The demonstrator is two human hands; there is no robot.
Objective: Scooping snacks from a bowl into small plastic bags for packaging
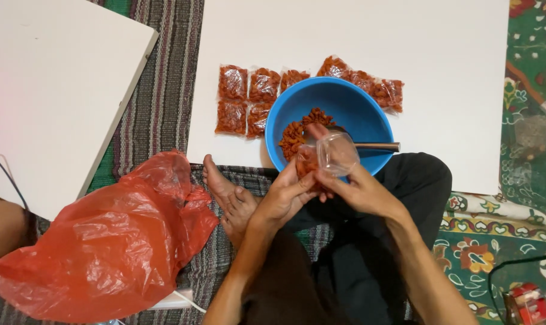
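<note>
Both my hands meet over the near rim of a blue bowl (351, 108) that holds reddish-orange snack pieces (297, 132). My left hand (282, 198) and my right hand (357, 189) hold a small clear plastic bag (336, 153), partly filled with the same snack at its left side. The bag's mouth gapes open toward the bowl. A metal spoon handle (378, 146) sticks out over the bowl's right rim. Several filled, sealed snack packets (249, 99) lie in rows on the white board behind the bowl.
The white board (405, 36) spans the floor ahead. A second white board (50, 90) lies at the left. A crumpled red plastic bag (110, 241) sits by my bare feet (228, 192). Patterned mats cover the floor. A small red-and-white object (528, 301) is at bottom right.
</note>
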